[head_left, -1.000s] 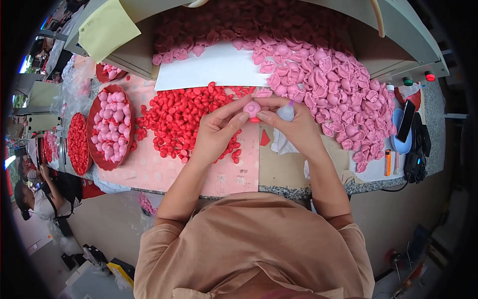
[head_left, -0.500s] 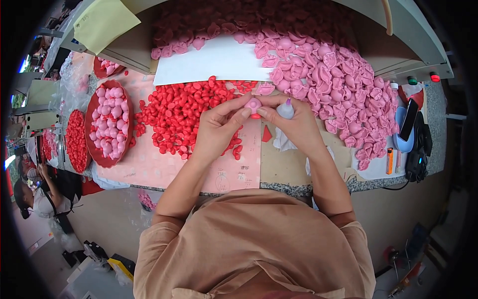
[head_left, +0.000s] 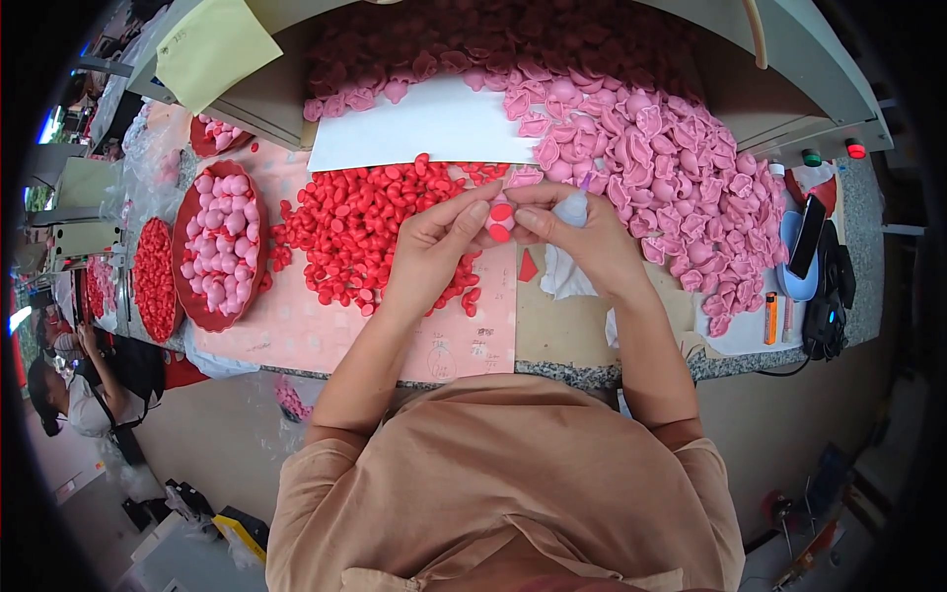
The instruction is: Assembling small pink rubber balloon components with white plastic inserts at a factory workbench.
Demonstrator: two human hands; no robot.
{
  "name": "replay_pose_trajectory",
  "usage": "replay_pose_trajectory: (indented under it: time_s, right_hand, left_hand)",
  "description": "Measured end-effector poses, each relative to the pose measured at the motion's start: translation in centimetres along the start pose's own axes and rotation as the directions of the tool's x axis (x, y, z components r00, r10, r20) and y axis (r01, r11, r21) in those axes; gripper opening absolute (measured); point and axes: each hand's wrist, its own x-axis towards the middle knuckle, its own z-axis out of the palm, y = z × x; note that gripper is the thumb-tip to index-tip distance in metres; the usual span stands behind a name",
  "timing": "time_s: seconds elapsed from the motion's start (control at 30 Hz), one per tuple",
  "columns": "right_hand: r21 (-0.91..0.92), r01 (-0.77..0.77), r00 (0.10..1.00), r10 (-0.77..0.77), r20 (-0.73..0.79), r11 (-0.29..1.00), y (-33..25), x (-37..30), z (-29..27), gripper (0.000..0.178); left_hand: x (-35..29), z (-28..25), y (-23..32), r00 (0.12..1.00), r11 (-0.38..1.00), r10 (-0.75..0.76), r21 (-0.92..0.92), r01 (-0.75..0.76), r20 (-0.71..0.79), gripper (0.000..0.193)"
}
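In front of my chest, my left hand (head_left: 434, 237) pinches a small pink piece with two red ends (head_left: 501, 223) between thumb and fingertips. My right hand (head_left: 589, 242) grips the same piece from the other side. Tucked in the right hand's fingers is a small translucent squeeze bottle (head_left: 570, 209) with a purple tip, pointing up and away. A heap of small red rounded parts (head_left: 360, 232) lies beside my left hand. Beyond my right hand spreads a large pile of pink hollow shell-like parts (head_left: 681, 187).
At the left stand a red scalloped tray (head_left: 182, 281) of pink-and-red pieces and another holding red parts (head_left: 154, 281). White paper (head_left: 414, 126) lies under the cabinet. At the right are a phone (head_left: 807, 239), an orange marker (head_left: 770, 318) and a blue dish (head_left: 801, 284).
The pink piece has been turned between my fingertips, so two red ends now face me instead of mostly its pink top. Both hands stay in nearly the same place.
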Motion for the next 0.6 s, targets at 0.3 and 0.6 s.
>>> replay_pose_trajectory:
  time_s: [0.3, 0.6]
  right_hand:
    - [0.006, -0.076, 0.997, 0.076, 0.010, 0.997, 0.33, 0.11, -0.17, 0.032]
    - [-0.038, -0.113, 0.991, 0.115, 0.061, 0.993, 0.11, -0.01, -0.24, 0.033]
  left_hand:
    - [-0.16, -0.43, 0.06, 0.993, 0.998, 0.011, -0.067, -0.003, 0.119, 0.034]
    - [-0.03, -0.98, 0.75, 0.987, 0.994, -0.079, -0.064, 0.088, 0.138, 0.035]
